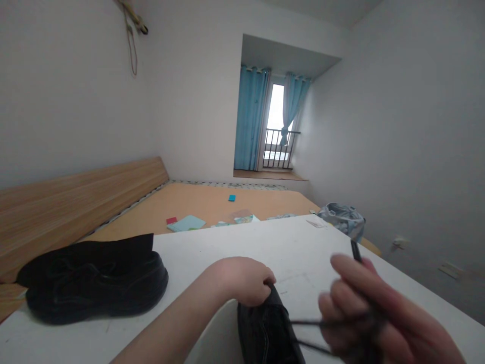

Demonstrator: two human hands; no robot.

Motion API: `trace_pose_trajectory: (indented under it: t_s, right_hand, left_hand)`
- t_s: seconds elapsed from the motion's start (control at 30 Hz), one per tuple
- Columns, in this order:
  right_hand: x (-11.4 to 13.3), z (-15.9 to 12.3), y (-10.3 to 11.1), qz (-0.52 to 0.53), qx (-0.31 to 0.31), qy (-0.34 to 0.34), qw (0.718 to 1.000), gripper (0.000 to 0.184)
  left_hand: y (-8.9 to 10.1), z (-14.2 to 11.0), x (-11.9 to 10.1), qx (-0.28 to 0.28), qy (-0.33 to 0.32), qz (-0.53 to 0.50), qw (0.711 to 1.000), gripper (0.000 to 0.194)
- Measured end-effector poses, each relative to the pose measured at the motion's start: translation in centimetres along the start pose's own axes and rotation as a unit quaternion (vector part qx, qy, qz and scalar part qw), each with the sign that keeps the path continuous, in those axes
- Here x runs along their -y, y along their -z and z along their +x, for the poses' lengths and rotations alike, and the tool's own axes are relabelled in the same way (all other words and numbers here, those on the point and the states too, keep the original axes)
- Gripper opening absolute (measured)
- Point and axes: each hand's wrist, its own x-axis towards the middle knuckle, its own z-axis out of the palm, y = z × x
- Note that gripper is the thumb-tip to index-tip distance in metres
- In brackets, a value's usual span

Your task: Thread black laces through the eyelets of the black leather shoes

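**Left hand (242, 280) clamps a black chunky-soled shoe (265, 331), right hand (364, 308) pinching its black lace (312, 322)!**
Print on the papers (242, 219) past the table is too small to read. The held shoe sits at the near edge of the white table (288, 242), its dark lace running across to the blurred right fingers, closed tight. A matching black shoe (91, 285) rests at left, well apart. Beyond lies a wooden bed base (235, 205) carrying a pale teal notebook (186, 223), with blue curtains (250, 116) framing a railed balcony door (278, 146).
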Motion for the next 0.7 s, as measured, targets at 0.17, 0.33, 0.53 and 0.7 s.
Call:
trace_pose_trajectory:
  t_s: [0.17, 0.33, 0.53, 0.7]
  right_hand:
    - [1.2, 5.4, 1.0, 0.073, -0.15, 0.086, 0.982, 0.026]
    - [0.5, 6.2, 1.0, 0.114, -0.15, 0.075, 0.979, 0.02]
    - [0.4, 5.3, 0.8, -0.023, -0.173, 0.067, 0.982, 0.025]
    - [-0.6, 5.8, 5.3, -0.2, -0.324, 0.136, 0.915, 0.025]
  left_hand:
    - [2.4, -3.2, -0.7, -0.079, 0.039, -0.058, 0.994, 0.03]
    - [3.1, -4.8, -2.0, -0.056, -0.021, -0.171, 0.983, 0.028]
    - [2.9, -4.1, -2.6, -0.029, -0.041, -0.284, 0.958, 0.023]
    - [3.7, -4.0, -0.8, -0.106, -0.038, -0.395, 0.912, 0.032]
